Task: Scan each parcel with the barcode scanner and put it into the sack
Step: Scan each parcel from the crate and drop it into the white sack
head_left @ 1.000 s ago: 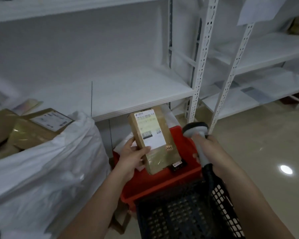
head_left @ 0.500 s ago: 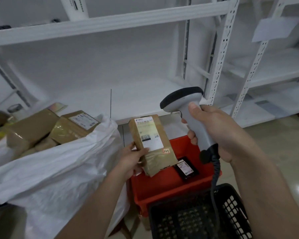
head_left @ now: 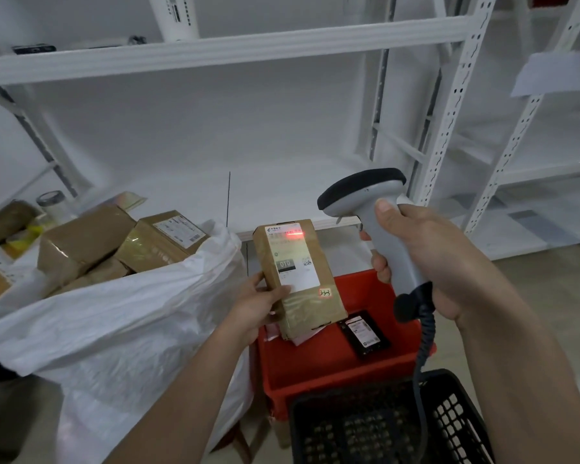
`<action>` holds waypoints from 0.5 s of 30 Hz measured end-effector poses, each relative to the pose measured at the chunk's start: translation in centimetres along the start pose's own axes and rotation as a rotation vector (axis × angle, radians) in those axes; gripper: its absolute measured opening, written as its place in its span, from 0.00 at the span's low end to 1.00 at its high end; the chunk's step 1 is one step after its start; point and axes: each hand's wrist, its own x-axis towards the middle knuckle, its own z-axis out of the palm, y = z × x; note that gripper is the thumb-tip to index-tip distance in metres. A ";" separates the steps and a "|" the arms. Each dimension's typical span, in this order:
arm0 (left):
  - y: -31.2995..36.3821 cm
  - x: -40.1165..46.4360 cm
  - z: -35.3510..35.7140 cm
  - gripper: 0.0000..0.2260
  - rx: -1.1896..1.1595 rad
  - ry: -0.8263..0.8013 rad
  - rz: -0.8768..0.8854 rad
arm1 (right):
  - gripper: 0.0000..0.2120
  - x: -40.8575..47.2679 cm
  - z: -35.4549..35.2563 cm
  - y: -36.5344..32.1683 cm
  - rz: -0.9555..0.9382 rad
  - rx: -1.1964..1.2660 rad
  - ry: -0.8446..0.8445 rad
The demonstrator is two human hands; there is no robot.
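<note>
The left hand (head_left: 260, 304) grips the parcel (head_left: 297, 277) upright over the red bin's (head_left: 335, 380) rim; at 3 o'clock the right hand (head_left: 429, 259) grips the scanner (head_left: 379, 226); the sack (head_left: 121, 316) gapes at 9 o'clock.

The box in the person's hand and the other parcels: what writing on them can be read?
"010": on the white label of the held box.
Red stamp below that label: unreadable.
Remaining label print: too blurred.
Labels on the black packet and on the box in the sack: too small.

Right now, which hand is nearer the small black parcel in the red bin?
Left. The left hand grips the brown parcel just left of the black parcel; the right hand holds the scanner higher.
</note>
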 end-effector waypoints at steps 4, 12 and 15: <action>-0.3 -1.4 -1.6 0.16 -0.036 0.019 0.006 | 0.19 1.9 1.0 1.5 0.045 0.051 -0.030; 2.9 -5.6 -7.8 0.20 -0.229 -0.019 0.107 | 0.15 3.7 7.7 6.2 0.102 0.057 0.072; 4.5 -6.3 -9.7 0.24 -0.289 -0.058 0.159 | 0.17 3.1 10.2 6.4 0.126 0.061 0.009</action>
